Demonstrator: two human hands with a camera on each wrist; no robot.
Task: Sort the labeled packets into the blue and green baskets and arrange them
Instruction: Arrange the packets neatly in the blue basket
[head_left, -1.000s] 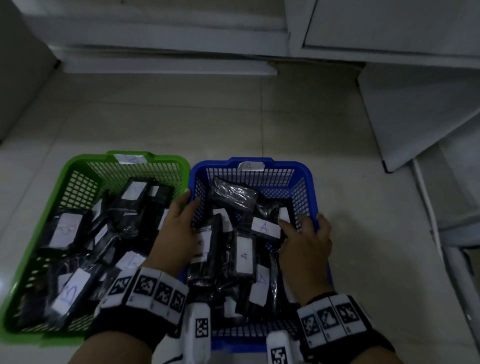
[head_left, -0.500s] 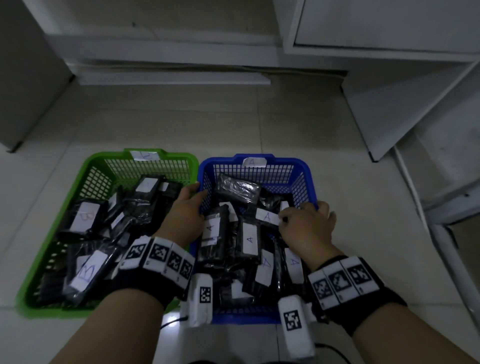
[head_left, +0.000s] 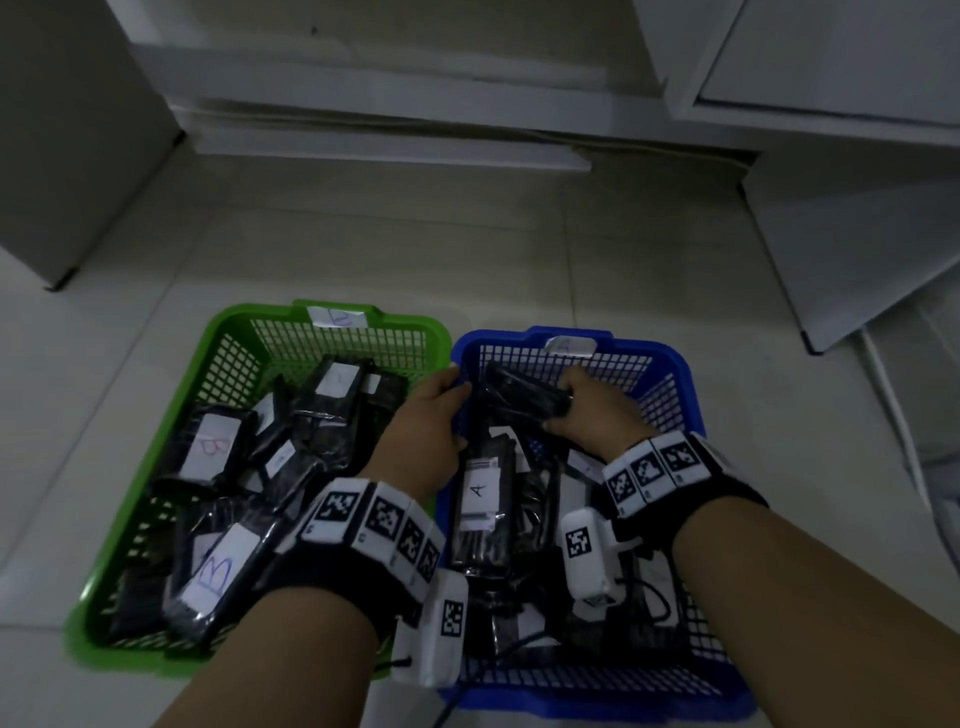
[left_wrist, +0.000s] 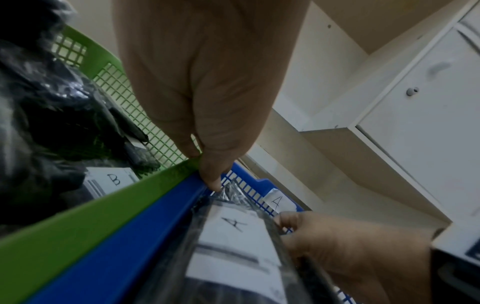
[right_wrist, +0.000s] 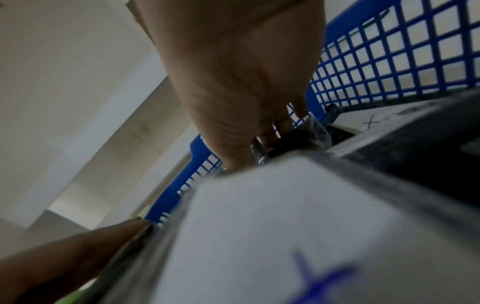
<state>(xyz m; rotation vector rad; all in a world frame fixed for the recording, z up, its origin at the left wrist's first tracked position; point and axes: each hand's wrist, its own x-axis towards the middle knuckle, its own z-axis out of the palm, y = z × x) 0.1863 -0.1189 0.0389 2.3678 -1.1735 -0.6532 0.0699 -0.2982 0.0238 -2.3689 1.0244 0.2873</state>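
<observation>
A green basket (head_left: 228, 332) tagged B stands on the left and holds black packets with white B labels (head_left: 215, 571). Touching it on the right is a blue basket (head_left: 680, 379) tagged A, with A packets (head_left: 480, 499). My left hand (head_left: 441, 405) lies across the two touching rims, fingers straight. In the left wrist view its fingertips (left_wrist: 211, 181) touch the blue rim (left_wrist: 130, 242) and a packet's wrapper. My right hand (head_left: 582, 410) curls round a black packet (head_left: 519, 395) at the blue basket's far end. Its label is hidden.
The baskets sit on a pale tiled floor (head_left: 363, 249). White cabinets (head_left: 831, 52) line the back, a grey cabinet (head_left: 62, 130) stands at the left, and a white board (head_left: 857, 249) leans at the right. A black cable (head_left: 452, 706) runs beside the blue basket's front.
My right hand moved from the middle right of the blue basket to its far end and took hold of the black packet there. My left hand stayed at the shared rims.
</observation>
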